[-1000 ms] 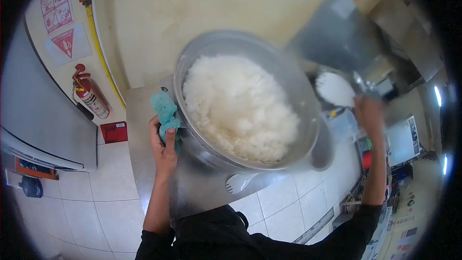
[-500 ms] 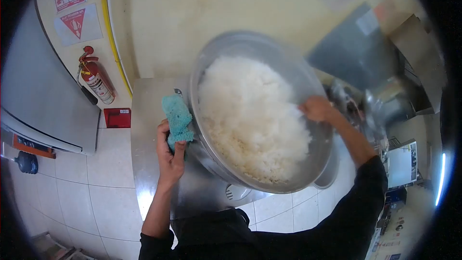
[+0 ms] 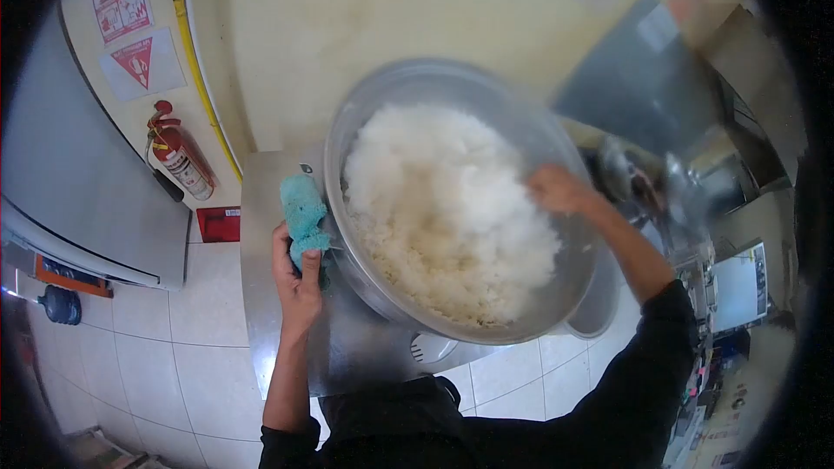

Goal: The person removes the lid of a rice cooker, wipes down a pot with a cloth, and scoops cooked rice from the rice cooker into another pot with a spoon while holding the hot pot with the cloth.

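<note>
A big metal pot (image 3: 347, 239) of steaming white rice (image 3: 486, 252) is tilted, its opening facing me. At its left side my left hand (image 3: 298, 282) is closed on a folded teal cloth (image 3: 302, 204), which lies against the pot's side; any handle beneath the cloth is hidden. My right hand (image 3: 558, 189) reaches inside the pot at the right edge of the rice. Its fingers are curled into a fist, blurred by motion. Steam and a white patch by the knuckles hide whatever it grips.
The pot rests over a stainless steel counter (image 3: 278, 321). Below its right side is a grey round container (image 3: 594, 313). A drain-like slotted disc (image 3: 432, 347) shows near the counter's front. At the left are a fire extinguisher (image 3: 184, 161) and a grey door (image 3: 113, 165). Plastic-wrapped items (image 3: 625, 178) stand right.
My right hand has moved slightly left and up across the rice. More of the yellowish rice in the middle shows. The pot and left hand appear shifted a little left in view.
</note>
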The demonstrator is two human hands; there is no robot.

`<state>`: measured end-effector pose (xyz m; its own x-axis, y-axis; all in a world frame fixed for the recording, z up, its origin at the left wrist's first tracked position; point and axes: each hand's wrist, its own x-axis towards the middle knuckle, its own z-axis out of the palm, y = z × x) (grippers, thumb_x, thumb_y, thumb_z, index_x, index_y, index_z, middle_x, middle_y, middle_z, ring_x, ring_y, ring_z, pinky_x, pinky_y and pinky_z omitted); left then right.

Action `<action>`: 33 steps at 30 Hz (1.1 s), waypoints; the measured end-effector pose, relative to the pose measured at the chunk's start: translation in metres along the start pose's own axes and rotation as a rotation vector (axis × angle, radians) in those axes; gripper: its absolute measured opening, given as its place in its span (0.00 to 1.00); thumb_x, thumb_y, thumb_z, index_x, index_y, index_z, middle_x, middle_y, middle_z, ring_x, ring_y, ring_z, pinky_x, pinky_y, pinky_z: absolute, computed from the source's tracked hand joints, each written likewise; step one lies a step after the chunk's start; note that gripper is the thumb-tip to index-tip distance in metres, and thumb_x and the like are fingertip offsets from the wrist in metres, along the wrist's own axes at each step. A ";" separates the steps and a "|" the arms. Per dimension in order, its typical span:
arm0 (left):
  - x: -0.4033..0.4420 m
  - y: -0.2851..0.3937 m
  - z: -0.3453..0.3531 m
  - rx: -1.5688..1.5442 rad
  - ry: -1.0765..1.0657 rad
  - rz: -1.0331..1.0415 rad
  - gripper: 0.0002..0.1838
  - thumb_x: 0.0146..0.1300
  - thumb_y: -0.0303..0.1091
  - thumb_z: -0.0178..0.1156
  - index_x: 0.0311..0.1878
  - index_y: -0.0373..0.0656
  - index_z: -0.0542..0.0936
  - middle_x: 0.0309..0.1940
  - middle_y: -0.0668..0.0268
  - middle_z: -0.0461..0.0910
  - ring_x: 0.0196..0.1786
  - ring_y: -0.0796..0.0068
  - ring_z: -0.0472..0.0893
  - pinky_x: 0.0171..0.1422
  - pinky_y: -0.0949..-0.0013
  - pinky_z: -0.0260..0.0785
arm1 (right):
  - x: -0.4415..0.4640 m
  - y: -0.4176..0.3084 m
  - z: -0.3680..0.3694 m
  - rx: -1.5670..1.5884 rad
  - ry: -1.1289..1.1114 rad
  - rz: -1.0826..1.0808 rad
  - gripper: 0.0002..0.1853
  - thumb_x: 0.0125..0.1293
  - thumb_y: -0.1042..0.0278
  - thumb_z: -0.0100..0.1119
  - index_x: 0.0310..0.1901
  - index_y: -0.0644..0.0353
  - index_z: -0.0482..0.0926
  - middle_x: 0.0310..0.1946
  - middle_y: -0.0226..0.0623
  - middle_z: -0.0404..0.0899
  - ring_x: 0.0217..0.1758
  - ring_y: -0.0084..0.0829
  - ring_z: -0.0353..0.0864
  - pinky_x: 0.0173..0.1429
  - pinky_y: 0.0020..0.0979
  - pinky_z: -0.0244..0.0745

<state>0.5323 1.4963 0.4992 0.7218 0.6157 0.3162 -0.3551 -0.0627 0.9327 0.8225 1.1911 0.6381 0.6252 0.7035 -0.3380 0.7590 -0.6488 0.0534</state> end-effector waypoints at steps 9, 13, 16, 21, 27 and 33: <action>0.000 0.005 -0.002 0.050 -0.005 0.009 0.25 0.71 0.48 0.57 0.60 0.37 0.69 0.48 0.65 0.74 0.50 0.75 0.71 0.58 0.72 0.62 | -0.087 0.016 -0.019 0.352 0.630 0.138 0.22 0.71 0.59 0.49 0.24 0.70 0.72 0.17 0.51 0.65 0.22 0.36 0.66 0.34 0.41 0.65; 0.001 0.002 0.001 0.045 0.036 0.023 0.27 0.70 0.50 0.57 0.60 0.38 0.69 0.47 0.66 0.74 0.48 0.76 0.71 0.56 0.72 0.63 | -0.181 0.068 -0.026 0.384 0.712 0.281 0.18 0.65 0.62 0.53 0.21 0.66 0.72 0.16 0.37 0.67 0.22 0.27 0.68 0.29 0.33 0.63; 0.000 0.008 0.004 0.037 0.040 0.005 0.28 0.70 0.52 0.58 0.60 0.39 0.69 0.46 0.67 0.73 0.48 0.77 0.71 0.56 0.72 0.63 | -0.260 0.070 -0.030 0.552 0.623 0.571 0.16 0.64 0.63 0.54 0.21 0.65 0.71 0.16 0.31 0.67 0.21 0.20 0.69 0.24 0.28 0.61; 0.000 -0.010 0.001 -0.026 0.054 -0.006 0.30 0.69 0.54 0.58 0.61 0.39 0.68 0.50 0.66 0.71 0.52 0.76 0.70 0.60 0.72 0.61 | -0.314 0.099 0.052 -0.487 0.535 0.549 0.12 0.65 0.65 0.55 0.26 0.62 0.77 0.24 0.45 0.81 0.31 0.37 0.84 0.33 0.40 0.75; -0.001 -0.008 0.003 -0.120 0.043 -0.042 0.30 0.72 0.48 0.55 0.68 0.38 0.63 0.57 0.64 0.70 0.58 0.72 0.70 0.65 0.69 0.59 | -0.259 0.103 0.125 -0.590 0.143 0.797 0.05 0.59 0.70 0.56 0.31 0.56 0.82 0.32 0.45 0.84 0.39 0.43 0.85 0.42 0.42 0.80; -0.001 -0.014 0.001 -0.088 0.073 -0.026 0.32 0.72 0.52 0.54 0.68 0.37 0.63 0.57 0.63 0.70 0.57 0.71 0.70 0.65 0.68 0.59 | -0.258 0.057 0.018 -0.433 0.342 0.948 0.13 0.65 0.59 0.55 0.33 0.61 0.82 0.29 0.52 0.83 0.35 0.52 0.85 0.44 0.48 0.79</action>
<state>0.5372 1.4961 0.4863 0.6874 0.6721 0.2752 -0.3896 0.0216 0.9207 0.7012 0.9668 0.7116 0.9553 0.0594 0.2897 -0.0986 -0.8594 0.5016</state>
